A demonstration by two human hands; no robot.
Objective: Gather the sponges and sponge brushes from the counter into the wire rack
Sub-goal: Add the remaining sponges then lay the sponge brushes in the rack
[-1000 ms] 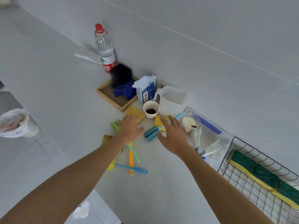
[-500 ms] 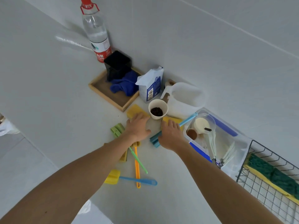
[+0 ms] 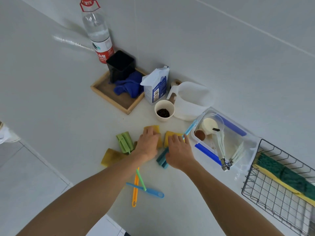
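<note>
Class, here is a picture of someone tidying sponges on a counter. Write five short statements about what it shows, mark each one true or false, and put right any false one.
1. The left hand rests on a yellow sponge. True.
2. The wire rack is empty. False: a green and yellow sponge already lies in it.
3. The paper cup holds dark beans. True.
4. The green sponge brush is in the right hand. False: it lies on the counter, beside the left hand.
5. The water bottle lies on its side. False: it stands upright by the wall.
</note>
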